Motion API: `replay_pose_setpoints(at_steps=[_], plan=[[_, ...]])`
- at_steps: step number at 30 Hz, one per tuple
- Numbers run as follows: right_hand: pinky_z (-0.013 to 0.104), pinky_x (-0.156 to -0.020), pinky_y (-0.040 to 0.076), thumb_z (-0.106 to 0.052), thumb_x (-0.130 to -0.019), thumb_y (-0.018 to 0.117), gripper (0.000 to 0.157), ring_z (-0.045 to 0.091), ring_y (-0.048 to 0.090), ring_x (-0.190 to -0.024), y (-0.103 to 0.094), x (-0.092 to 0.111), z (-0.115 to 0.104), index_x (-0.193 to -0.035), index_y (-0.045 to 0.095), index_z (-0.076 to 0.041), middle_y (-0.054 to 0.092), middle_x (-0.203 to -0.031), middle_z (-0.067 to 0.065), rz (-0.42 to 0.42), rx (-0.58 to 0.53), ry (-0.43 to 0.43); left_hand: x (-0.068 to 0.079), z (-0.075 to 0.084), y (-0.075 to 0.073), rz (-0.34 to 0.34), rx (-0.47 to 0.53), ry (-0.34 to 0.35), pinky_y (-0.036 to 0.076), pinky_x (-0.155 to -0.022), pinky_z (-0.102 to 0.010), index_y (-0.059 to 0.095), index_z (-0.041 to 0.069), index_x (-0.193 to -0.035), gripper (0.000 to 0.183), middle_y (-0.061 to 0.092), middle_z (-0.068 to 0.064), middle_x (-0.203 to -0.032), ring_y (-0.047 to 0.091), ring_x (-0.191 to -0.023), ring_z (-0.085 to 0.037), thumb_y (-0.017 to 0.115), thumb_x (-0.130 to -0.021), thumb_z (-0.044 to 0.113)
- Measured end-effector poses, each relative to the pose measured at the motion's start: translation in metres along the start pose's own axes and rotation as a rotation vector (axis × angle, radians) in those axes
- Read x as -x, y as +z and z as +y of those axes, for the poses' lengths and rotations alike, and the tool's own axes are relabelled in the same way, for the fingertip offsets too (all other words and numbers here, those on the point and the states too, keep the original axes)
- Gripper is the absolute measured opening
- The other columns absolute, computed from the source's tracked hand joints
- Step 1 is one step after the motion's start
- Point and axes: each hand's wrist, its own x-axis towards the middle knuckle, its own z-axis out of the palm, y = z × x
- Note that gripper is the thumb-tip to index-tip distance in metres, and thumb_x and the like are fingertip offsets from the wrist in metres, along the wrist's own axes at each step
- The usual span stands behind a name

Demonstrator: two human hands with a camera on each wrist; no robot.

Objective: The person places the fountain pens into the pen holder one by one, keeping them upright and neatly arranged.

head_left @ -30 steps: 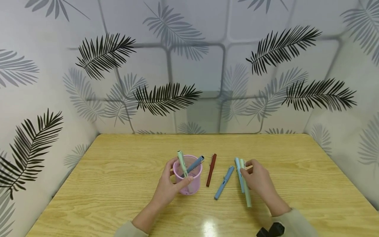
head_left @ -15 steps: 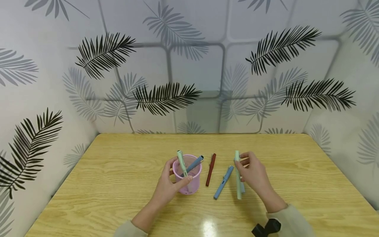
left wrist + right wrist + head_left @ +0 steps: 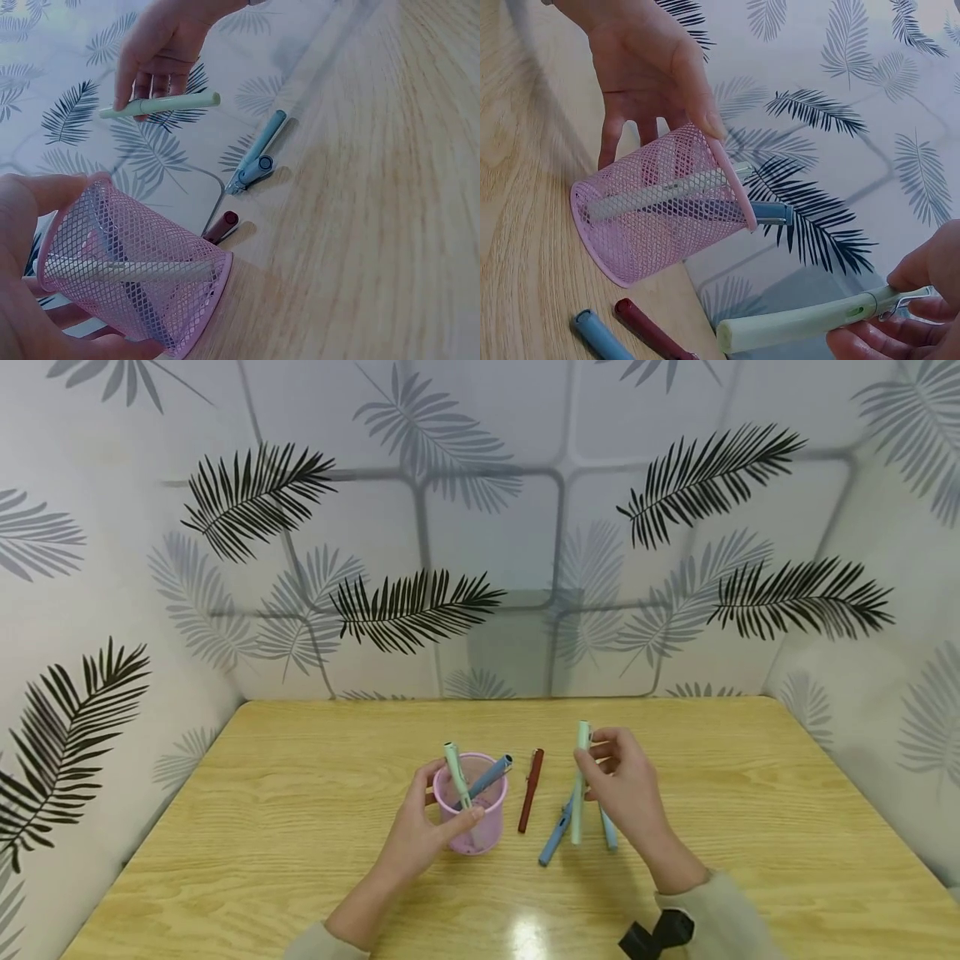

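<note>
My left hand (image 3: pixel 418 831) grips a pink mesh pen cup (image 3: pixel 491 827), thumb on the near rim and fingers round its far side. Inside the cup lean a light green pen (image 3: pixel 456 767) and a blue pen (image 3: pixel 491 774). To the right, my right hand (image 3: pixel 628 785) pinches another light green pen (image 3: pixel 577 810) by its cap end, upright and raised off the table. Below that pen lie a blue pen (image 3: pixel 555 839) and a light blue pen (image 3: pixel 608 832), both partly hidden. A dark red pen (image 3: pixel 531 793) lies between the cup and the right hand.
The wooden table (image 3: pixel 300 777) meets a wall (image 3: pixel 510 643) with leaf patterns at its back edge. A black device (image 3: pixel 656 935) sits at the right wrist.
My right hand has lifted the light green pen off the table beside the light blue pen and carried it left and up, toward the cup. The left hand keeps its hold.
</note>
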Motion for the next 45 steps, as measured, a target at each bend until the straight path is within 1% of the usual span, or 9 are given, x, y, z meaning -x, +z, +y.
replay_pose_setpoints(at_steps=[3,9,13,17,19,24,30,40,45], plan=[[0.03,-0.052,0.053,-0.013,-0.089,0.063,0.027,0.02,0.056,-0.07,0.004,-0.001,-0.003,-0.112,0.05,-0.003,0.059,-0.094,0.016,0.007,-0.041,-0.02,0.0,0.001,0.0,0.003,-0.006,-0.004,0.045,-0.08,-0.048,0.033,0.008,-0.14,0.069,0.041,-0.019,-0.128,0.041,-0.113,-0.044,0.071,-0.083,0.018],[0.035,-0.055,0.054,-0.012,-0.089,0.062,0.027,0.022,0.057,-0.071,0.012,-0.003,-0.01,-0.112,0.05,-0.004,0.058,-0.094,0.015,0.008,-0.127,-0.08,0.0,0.002,-0.001,0.002,-0.003,-0.003,0.046,-0.079,-0.048,0.033,0.006,-0.139,0.069,0.041,-0.02,-0.128,0.041,-0.113,-0.045,0.071,-0.083,0.017],[0.033,-0.056,0.054,-0.009,-0.089,0.062,0.028,0.026,0.058,-0.073,0.018,-0.005,-0.016,-0.113,0.049,-0.002,0.057,-0.095,0.015,0.017,-0.164,-0.112,0.001,0.002,0.0,-0.001,-0.003,0.001,0.046,-0.079,-0.047,0.032,0.006,-0.139,0.069,0.041,-0.02,-0.128,0.04,-0.113,-0.045,0.071,-0.083,0.016],[0.03,-0.055,0.053,-0.003,-0.088,0.062,0.028,0.031,0.058,-0.074,0.024,-0.007,-0.02,-0.112,0.048,0.001,0.056,-0.095,0.017,0.031,-0.191,-0.122,0.001,0.001,0.0,-0.003,-0.002,0.003,0.046,-0.079,-0.047,0.032,0.006,-0.14,0.069,0.041,-0.02,-0.128,0.04,-0.113,-0.045,0.07,-0.083,0.016],[0.029,-0.054,0.053,-0.002,-0.088,0.061,0.027,0.029,0.057,-0.074,0.027,-0.007,-0.024,-0.111,0.048,0.002,0.055,-0.094,0.017,0.044,-0.209,-0.134,0.001,0.001,-0.001,-0.007,0.001,0.005,0.046,-0.079,-0.047,0.032,0.006,-0.14,0.07,0.04,-0.02,-0.128,0.04,-0.113,-0.045,0.07,-0.083,0.016],[0.031,-0.054,0.054,-0.003,-0.088,0.061,0.025,0.022,0.058,-0.071,0.033,-0.004,-0.034,-0.11,0.049,0.003,0.055,-0.093,0.016,0.071,-0.282,-0.234,0.001,0.0,-0.001,-0.019,0.008,0.008,0.046,-0.078,-0.047,0.031,0.007,-0.141,0.07,0.039,-0.02,-0.129,0.038,-0.114,-0.046,0.07,-0.083,0.016],[0.028,-0.054,0.053,-0.002,-0.088,0.061,0.025,0.02,0.058,-0.071,0.043,-0.005,-0.034,-0.109,0.048,0.005,0.055,-0.092,0.017,0.083,-0.371,-0.326,0.001,-0.001,-0.001,-0.026,0.01,0.013,0.046,-0.079,-0.048,0.03,0.007,-0.141,0.07,0.037,-0.021,-0.13,0.037,-0.115,-0.047,0.069,-0.084,0.016],[0.029,-0.058,0.054,0.0,-0.088,0.06,0.027,0.015,0.059,-0.074,0.057,-0.006,-0.035,-0.111,0.047,0.006,0.056,-0.096,0.018,0.102,-0.412,-0.39,0.001,0.001,-0.001,-0.02,0.001,0.008,0.045,-0.079,-0.05,0.03,0.008,-0.142,0.071,0.038,-0.019,-0.131,0.038,-0.115,-0.046,0.07,-0.084,0.017],[0.03,-0.061,0.054,-0.003,-0.089,0.06,0.027,0.019,0.06,-0.076,0.061,-0.003,-0.033,-0.112,0.048,0.004,0.056,-0.097,0.016,0.097,-0.408,-0.396,0.002,0.001,0.0,-0.017,0.0,0.017,0.045,-0.08,-0.051,0.03,0.007,-0.141,0.07,0.039,-0.02,-0.13,0.039,-0.114,-0.047,0.069,-0.084,0.016]])
